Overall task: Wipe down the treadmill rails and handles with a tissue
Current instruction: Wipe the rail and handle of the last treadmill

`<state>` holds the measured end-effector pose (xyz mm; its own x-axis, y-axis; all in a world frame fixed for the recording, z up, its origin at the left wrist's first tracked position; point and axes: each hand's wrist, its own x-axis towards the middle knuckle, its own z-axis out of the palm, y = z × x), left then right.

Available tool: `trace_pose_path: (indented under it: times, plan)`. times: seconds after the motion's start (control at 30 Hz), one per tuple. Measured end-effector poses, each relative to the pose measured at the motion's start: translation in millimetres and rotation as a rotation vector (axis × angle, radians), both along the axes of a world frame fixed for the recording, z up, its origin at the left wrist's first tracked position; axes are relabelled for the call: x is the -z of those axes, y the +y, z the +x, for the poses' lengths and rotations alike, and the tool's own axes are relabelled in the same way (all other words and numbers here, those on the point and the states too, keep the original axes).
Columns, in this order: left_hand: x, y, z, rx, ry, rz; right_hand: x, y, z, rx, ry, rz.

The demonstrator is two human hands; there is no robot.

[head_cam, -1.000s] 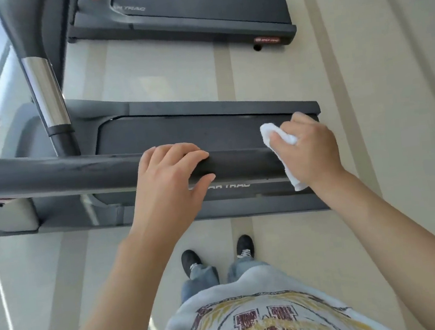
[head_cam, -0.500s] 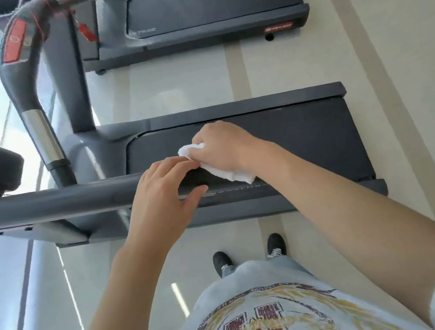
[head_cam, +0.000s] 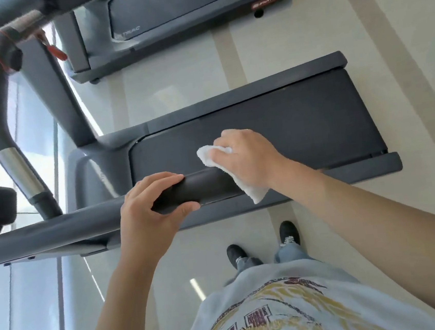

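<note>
The right hand (head_cam: 248, 159) comes sliding back along the handrail (head_cam: 202, 186), the white tissue (head_cam: 251, 190) bunched under its palm. A second ago it was out near the rail's free end; half a second ago it was pressed almost against the other hand; now it sits a touch further out again. That reads as a back-and-forth scrub, so this dark padded stretch of rail is getting its pass, while the grey length running off to the left looks untouched yet. The right fingers (head_cam: 222, 140) curl closed over the tissue, pinning it on top of the rail, one corner hanging below. The left hand (head_cam: 148, 209) stays wrapped around the rail, fingers (head_cam: 159, 181) over the top, thumb beneath, gripping nothing but the bar. That grip covers a patch the tissue can't reach until it shifts. Beneath lies the treadmill deck (head_cam: 274, 132); beyond, a chrome-banded upright handle (head_cam: 21, 169) and a second treadmill (head_cam: 180, 4). Whether the tissue wraps under the rail is hard to tell from here.
</note>
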<state>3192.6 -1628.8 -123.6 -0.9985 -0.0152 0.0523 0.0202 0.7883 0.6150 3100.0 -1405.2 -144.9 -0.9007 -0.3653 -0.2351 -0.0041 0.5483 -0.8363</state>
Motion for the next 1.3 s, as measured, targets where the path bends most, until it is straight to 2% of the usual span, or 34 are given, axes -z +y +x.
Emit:
trace_pose_path:
  times: [0.13,0.23,0.3,0.37,0.4,0.47,0.57,0.63,0.7,0.77,0.83,0.97,1.07,1.3]
  plan:
    - [-4.0,3.5,-1.4,-0.013,-0.027,0.012,-19.9,-28.8,-29.6,-0.281,-0.247,0.032]
    - [-7.8,7.1,-0.7,-0.030,-0.034,0.038,-15.8,-54.7,-41.7,-0.453,-0.295,0.177]
    - [-10.1,9.6,-0.1,-0.055,-0.048,0.068,-14.5,-55.9,-43.1,-0.481,-0.289,0.216]
    - [-10.8,11.4,0.6,-0.062,-0.058,0.082,-21.2,-42.0,-36.5,-0.418,-0.309,0.098]
    - [-10.6,11.7,1.0,-0.060,-0.056,0.086,-25.2,-33.0,-31.5,-0.388,-0.273,0.044]
    - [-9.5,11.0,0.5,-0.054,-0.042,0.089,-23.5,-13.4,-19.7,-0.402,-0.021,0.071]
    - [-7.7,9.3,-1.1,-0.047,-0.017,0.082,-10.7,8.8,-0.4,-0.482,0.481,0.281]
    - [-5.9,8.5,-2.2,-0.045,-0.010,0.078,-0.8,13.4,6.3,-0.469,0.613,0.362]
    - [-5.1,8.8,-3.2,-0.046,-0.006,0.078,-1.4,4.0,5.6,-0.360,0.527,0.345]
    - [-4.6,8.5,-4.2,-0.050,-0.006,0.076,-11.4,-13.0,-7.7,-0.253,0.276,0.269]
    - [-5.0,8.0,-3.8,-0.063,-0.019,0.086,-15.9,-33.1,-22.9,-0.290,0.033,0.223]
    - [-6.4,9.7,-2.1,-0.082,-0.044,0.128,-15.5,-65.4,-35.4,-0.372,-0.090,0.275]
    - [-4.6,8.5,-1.4,-0.083,-0.053,0.123,-17.1,-63.4,-29.5,-0.321,-0.062,0.240]
    - [1.7,0.8,-1.1,-0.018,-0.014,0.066,-6.7,-25.5,8.8,-0.072,0.361,0.175]
